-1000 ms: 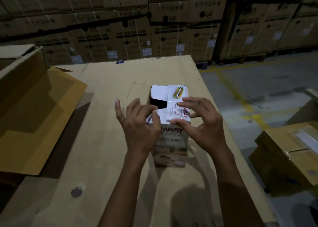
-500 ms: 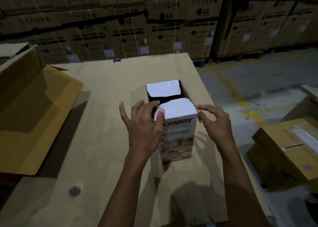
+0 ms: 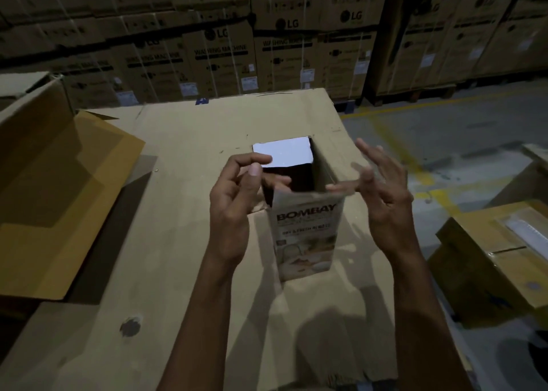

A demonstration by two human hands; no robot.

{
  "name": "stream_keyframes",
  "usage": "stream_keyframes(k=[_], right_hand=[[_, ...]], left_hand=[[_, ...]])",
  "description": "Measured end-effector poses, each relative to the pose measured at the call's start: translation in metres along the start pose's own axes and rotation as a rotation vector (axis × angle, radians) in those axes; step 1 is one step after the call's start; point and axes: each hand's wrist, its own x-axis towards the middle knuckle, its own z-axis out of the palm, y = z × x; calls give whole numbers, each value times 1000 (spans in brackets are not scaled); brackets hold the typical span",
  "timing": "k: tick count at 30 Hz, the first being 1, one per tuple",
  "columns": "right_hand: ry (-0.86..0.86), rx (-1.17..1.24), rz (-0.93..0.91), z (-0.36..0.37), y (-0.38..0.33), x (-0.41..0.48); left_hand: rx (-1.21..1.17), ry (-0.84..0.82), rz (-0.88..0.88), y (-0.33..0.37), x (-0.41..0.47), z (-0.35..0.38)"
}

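A small printed carton marked BOMBAY point(image 3: 305, 236) stands upright on a large cardboard surface point(image 3: 166, 242). Its top is open, the white far flap point(image 3: 281, 153) is folded back and the inside is dark. My left hand point(image 3: 234, 201) is at the carton's left top edge, thumb outside and curled fingers reaching over the rim, gripping that side. To the right of the carton is my right hand point(image 3: 382, 189), fingers spread and straight. One fingertip touches the brown right flap point(image 3: 326, 165) near the front rim.
A big open brown carton point(image 3: 59, 183) lies at the left with its flaps up. Taped boxes point(image 3: 489, 257) sit on the floor at the right. Stacked LG washing machine cartons point(image 3: 222, 49) form a wall behind. The concrete floor has yellow lines point(image 3: 394, 141).
The near white flap that covered the front of the top has been opened, so the inside shows. My right hand has lifted and spread its fingers. My left hand has moved onto the left rim.
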Motion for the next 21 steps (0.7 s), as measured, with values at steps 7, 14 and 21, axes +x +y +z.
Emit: stream_keyframes(k=[7, 14, 21], right_hand=[[-334, -148, -70, -9, 17, -1], [-290, -165, -97, -12, 14, -2], [-198, -166, -148, -15, 10, 2]], left_hand=[[417, -268, 118, -19, -14, -7], [431, -201, 128, -2, 24, -8], [903, -509, 29, -20, 55, 4]])
